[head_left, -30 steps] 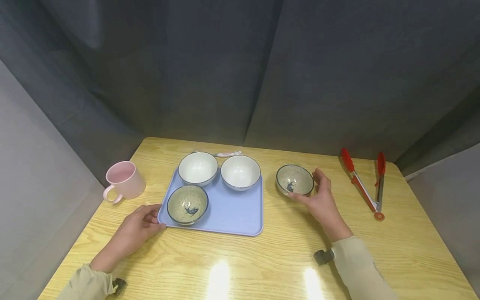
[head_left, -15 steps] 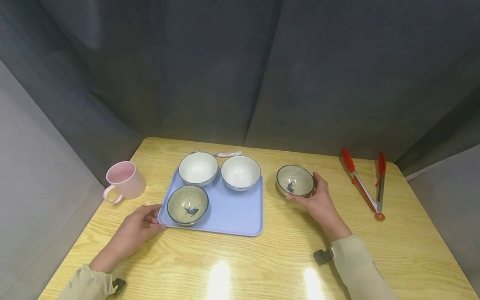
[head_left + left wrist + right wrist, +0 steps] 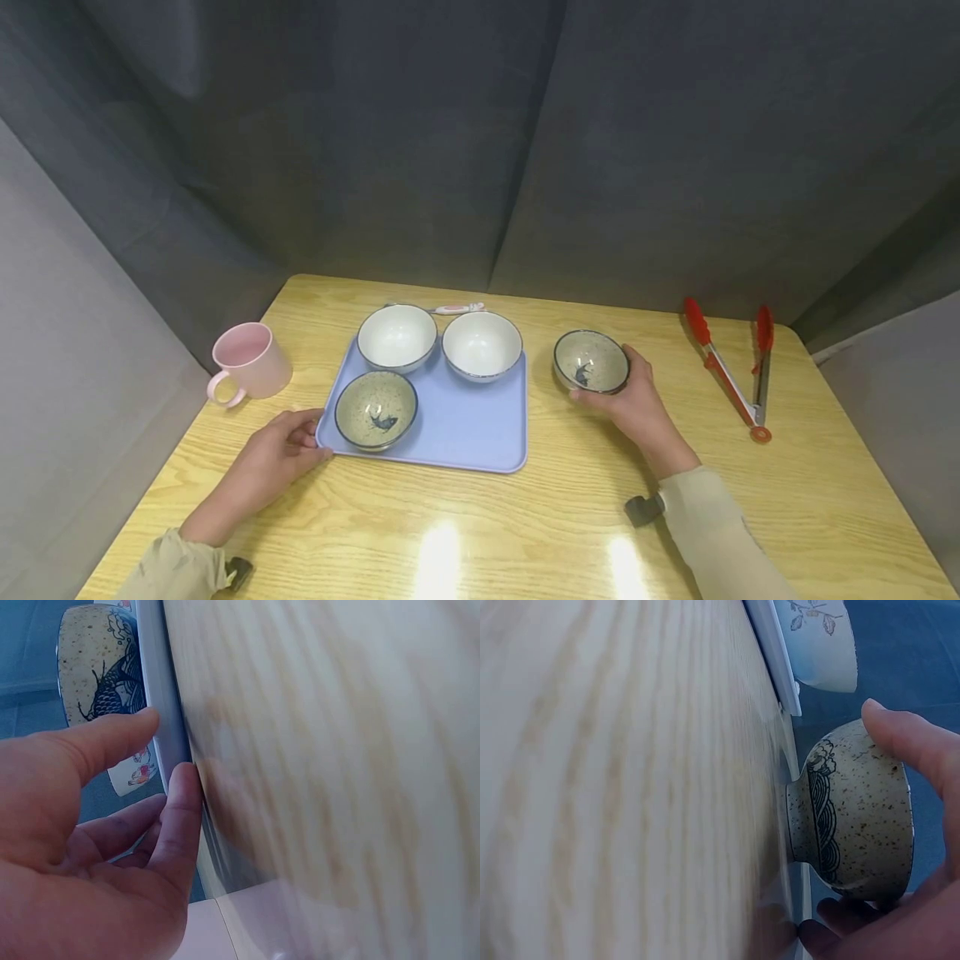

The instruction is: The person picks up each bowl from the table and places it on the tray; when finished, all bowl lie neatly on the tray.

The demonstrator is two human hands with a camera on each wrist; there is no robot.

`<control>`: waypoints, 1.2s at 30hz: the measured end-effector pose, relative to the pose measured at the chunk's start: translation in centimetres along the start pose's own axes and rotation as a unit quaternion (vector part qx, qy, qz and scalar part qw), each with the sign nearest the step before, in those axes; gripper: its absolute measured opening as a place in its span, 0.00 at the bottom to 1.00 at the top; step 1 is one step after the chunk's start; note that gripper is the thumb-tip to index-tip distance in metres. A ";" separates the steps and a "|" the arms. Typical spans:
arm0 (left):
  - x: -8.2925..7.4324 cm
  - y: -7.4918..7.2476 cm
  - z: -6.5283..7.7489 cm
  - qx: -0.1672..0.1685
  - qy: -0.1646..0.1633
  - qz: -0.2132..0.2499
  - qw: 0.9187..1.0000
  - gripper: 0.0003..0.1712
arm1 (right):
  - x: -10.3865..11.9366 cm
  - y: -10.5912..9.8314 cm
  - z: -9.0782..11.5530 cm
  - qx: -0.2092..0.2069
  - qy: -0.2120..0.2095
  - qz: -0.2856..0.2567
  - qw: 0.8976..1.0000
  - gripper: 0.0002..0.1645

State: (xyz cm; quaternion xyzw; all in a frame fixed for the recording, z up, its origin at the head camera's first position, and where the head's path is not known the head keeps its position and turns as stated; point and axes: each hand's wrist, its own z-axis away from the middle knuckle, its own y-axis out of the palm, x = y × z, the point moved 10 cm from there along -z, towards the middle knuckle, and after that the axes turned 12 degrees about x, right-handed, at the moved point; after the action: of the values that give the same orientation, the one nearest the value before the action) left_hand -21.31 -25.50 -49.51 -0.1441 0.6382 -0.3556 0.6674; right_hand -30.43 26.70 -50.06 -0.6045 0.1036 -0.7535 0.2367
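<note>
My right hand (image 3: pixel 637 408) holds a speckled grey-beige bowl (image 3: pixel 592 358) with a dark rim, to the right of the tray. Its thumb lies along the near side and the fingers curve round the right side. In the right wrist view the foot of this speckled bowl (image 3: pixel 855 817) is right at the tabletop. At the tray's near left corner, my left hand (image 3: pixel 273 454) pinches the rim of the blue tray (image 3: pixel 465 425) between thumb and fingers. A second speckled bowl (image 3: pixel 360 400) stands on the tray's near left, with two white bowls (image 3: pixel 397 333) (image 3: pixel 482 343) along its far side.
A pink mug (image 3: pixel 255 367) stands left of the tray. Behind the white bowls lies a utensil with a pink-and-white handle (image 3: pixel 456 309). Red-tipped tongs (image 3: pixel 729 383) lie spread at the far right. A dark curtain (image 3: pixel 480 150) hangs behind the table (image 3: pixel 540 517).
The right hand's fingers have drawn in closer round the speckled bowl, and its thumb has slid slightly left. That bowl has barely shifted. The left hand and tray have stayed put.
</note>
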 end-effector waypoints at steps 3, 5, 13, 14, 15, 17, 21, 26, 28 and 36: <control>0.0 0.0 0.0 -0.001 0.000 0.001 1.000 0.36 | 0.0 0.0 -0.1 -0.002 0.000 0.000 1.000 0.83; 0.0 0.0 0.0 -0.002 0.001 0.001 1.000 0.36 | 0.0 0.0 -0.1 -0.003 -0.002 0.002 1.000 0.83; 0.0 0.0 0.0 -0.004 -0.001 -0.004 1.000 0.36 | 0.1 0.0 -0.2 -0.005 -0.010 0.000 1.000 0.80; 0.0 0.0 0.0 -0.003 -0.002 -0.004 1.000 0.36 | 0.1 0.0 -0.2 -0.005 -0.010 0.000 1.000 0.80; 0.0 0.0 0.0 -0.002 -0.003 -0.004 1.000 0.36 | 0.1 0.0 -0.1 -0.005 -0.009 -0.001 1.000 0.80; 0.0 0.0 0.0 0.000 -0.005 -0.004 1.000 0.36 | 0.0 0.1 -0.1 -0.004 -0.006 -0.002 1.000 0.80; 0.0 0.0 0.0 0.002 -0.008 -0.003 1.000 0.37 | -0.1 0.0 -0.1 -0.007 0.001 -0.005 1.000 0.80; -0.2 0.0 -0.1 0.001 -0.007 -0.004 1.000 0.36 | -0.3 -0.1 0.1 -0.015 0.008 -0.014 1.000 0.80; -0.2 0.0 -0.1 0.002 -0.008 -0.003 1.000 0.36 | -0.3 -0.1 0.2 -0.017 0.009 -0.016 1.000 0.80; -0.1 0.0 0.0 0.002 -0.009 -0.006 1.000 0.36 | -0.4 -0.1 0.5 -0.022 0.003 -0.028 0.999 0.80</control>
State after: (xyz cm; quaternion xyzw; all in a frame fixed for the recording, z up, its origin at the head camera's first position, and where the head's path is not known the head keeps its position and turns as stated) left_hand -21.31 -25.44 -49.48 -0.1504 0.6306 -0.3596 0.6711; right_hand -29.88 27.00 -50.24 -0.6100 0.1037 -0.7592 0.2021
